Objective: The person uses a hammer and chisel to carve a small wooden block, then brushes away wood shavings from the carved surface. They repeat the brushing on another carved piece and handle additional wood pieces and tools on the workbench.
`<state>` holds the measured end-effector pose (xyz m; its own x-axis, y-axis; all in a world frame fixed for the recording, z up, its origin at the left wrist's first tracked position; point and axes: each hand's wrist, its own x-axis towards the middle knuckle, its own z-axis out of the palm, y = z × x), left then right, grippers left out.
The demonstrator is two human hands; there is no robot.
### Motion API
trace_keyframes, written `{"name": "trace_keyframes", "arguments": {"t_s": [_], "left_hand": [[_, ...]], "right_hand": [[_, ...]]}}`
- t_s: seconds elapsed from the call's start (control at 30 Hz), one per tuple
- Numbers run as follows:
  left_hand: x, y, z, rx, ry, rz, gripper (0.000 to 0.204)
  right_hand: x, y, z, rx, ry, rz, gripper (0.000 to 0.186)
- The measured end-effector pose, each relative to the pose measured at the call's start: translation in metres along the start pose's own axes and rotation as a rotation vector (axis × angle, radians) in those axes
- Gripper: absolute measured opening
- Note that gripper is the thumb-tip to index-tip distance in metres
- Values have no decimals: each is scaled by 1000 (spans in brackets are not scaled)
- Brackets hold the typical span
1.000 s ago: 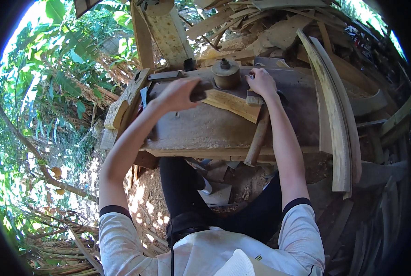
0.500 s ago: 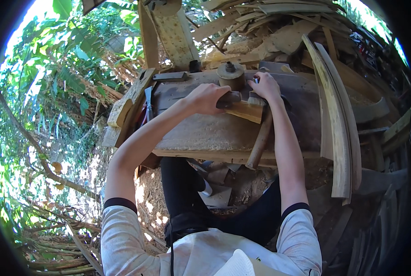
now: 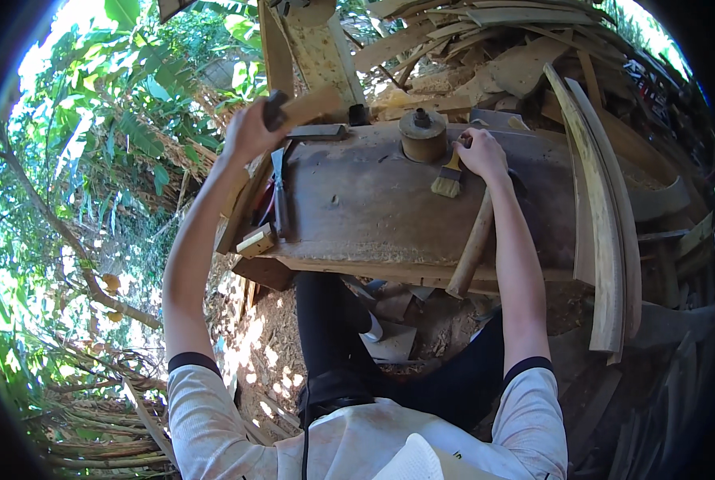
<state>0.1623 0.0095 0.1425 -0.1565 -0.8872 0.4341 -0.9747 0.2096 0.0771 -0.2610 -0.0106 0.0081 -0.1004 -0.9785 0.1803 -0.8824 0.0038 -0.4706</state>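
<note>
My left hand (image 3: pixel 253 134) is raised over the bench's far left corner. Its fingers are wrapped round a pale wooden piece with a dark end (image 3: pixel 316 104), whose exact kind I cannot make out. In my right hand (image 3: pixel 482 154) is a paintbrush (image 3: pixel 448 178), its pale bristles pointing toward me over the worn wooden bench (image 3: pixel 357 210). Just left of that hand stands a round wooden block (image 3: pixel 423 144) with a bolt on top. A wooden tool handle (image 3: pixel 471 250) lies below my right wrist, sticking out past the near edge; its far end is hidden.
Several tools, including a blue-grey blade (image 3: pixel 279 170), lie along the bench's left side. A dark flat bar (image 3: pixel 317 132) rests at the far left edge. Long curved planks (image 3: pixel 593 208) lean against the right end. A pile of cut boards (image 3: pixel 501 48) stands beyond the bench.
My left hand has swung left and up, carrying the wooden piece away from the paintbrush. The brush now shows fully, while my right hand stays beside the round block.
</note>
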Motion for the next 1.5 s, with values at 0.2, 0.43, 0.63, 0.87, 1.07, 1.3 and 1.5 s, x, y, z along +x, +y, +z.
{"name": "trace_keyframes", "arguments": {"t_s": [0.2, 0.43, 0.63, 0.87, 1.07, 1.3, 1.5], "left_hand": [[32, -116, 10, 229, 52, -307, 65], [48, -145, 42, 251, -150, -525, 61], [53, -159, 80, 201, -190, -591, 62], [49, -138, 67, 286, -93, -459, 48], [8, -56, 37, 9, -107, -118, 44], [-166, 58, -17, -552, -461, -4, 37], [-276, 53, 32, -798, -547, -137, 43]], "right_hand": [[-3, -14, 2, 52, -22, -13, 40], [-3, -14, 2, 41, -10, 9, 37], [-6, -12, 1, 12, 9, 10, 36], [-1, -11, 3, 65, 19, 16, 42], [5, 4, -7, 225, 227, 33, 41], [-56, -30, -69, -116, 33, 72, 70], [-160, -20, -59, -353, -154, 141, 77]]}}
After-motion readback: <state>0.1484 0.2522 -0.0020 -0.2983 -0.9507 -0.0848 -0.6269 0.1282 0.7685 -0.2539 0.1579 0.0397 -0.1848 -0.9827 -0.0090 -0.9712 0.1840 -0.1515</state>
